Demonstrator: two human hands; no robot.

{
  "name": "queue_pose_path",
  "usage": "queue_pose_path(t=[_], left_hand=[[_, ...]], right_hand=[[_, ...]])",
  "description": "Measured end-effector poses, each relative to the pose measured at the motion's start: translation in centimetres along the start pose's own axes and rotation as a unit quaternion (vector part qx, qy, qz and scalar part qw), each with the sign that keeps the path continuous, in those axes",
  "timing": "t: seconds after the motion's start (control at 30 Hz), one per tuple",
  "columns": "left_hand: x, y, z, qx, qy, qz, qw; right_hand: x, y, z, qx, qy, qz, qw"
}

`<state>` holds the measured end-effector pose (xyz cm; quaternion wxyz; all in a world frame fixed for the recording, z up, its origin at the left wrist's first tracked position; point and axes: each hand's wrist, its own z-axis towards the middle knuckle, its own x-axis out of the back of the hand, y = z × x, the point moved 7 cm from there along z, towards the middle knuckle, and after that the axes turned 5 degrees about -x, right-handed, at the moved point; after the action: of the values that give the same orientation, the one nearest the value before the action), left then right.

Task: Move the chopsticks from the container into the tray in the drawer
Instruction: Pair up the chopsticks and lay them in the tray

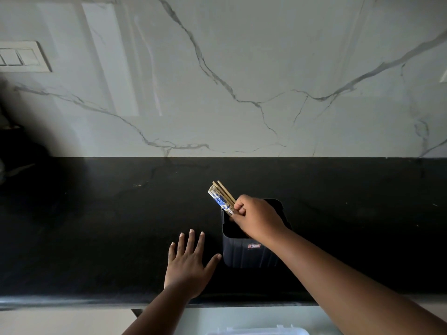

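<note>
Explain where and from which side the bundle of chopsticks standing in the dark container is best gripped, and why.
Grip the chopsticks round their bare upper ends, coming from above: they lean up and left out of the container, whose walls hide the lower lengths. The right hand already closes there, while the left hand lies flat alongside.

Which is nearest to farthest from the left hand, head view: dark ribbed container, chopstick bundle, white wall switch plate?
1. Dark ribbed container, just right of the left hand.
2. Chopstick bundle, beyond, up right.
3. White wall switch plate, far upper left.

The chopsticks' (pixel 222 198) lower ends are hidden by the right hand (pixel 257 218) — the tray (pixel 256 331) is cut off below.
</note>
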<state>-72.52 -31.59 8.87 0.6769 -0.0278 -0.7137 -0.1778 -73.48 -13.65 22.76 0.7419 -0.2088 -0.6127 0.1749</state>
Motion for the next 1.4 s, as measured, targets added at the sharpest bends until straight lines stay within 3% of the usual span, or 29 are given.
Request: queue_pose_path(t=[0.27, 0.6, 1.0, 1.4], left_hand=[[-0.1, -0.1, 0.1, 0.001, 0.006, 0.001, 1.0], [-0.2, -0.2, 0.1, 0.002, 0.003, 0.001, 1.0], [-0.2, -0.2, 0.1, -0.001, 0.005, 0.001, 1.0], [-0.2, -0.2, 0.2, 0.001, 0.005, -0.002, 1.0]], right_hand=[[-0.3, 0.7, 0.8, -0.063, -0.049, -0.002, 0.997], [-0.3, 0.6, 1.1, -0.05, -0.103, -0.043, 0.992], [1.4, 1.0, 0.8, -0.026, -0.019, 0.0, 1.0], [-0.8, 3.0, 1.9, -0.088, -0.05, 0.056, 0.993]])
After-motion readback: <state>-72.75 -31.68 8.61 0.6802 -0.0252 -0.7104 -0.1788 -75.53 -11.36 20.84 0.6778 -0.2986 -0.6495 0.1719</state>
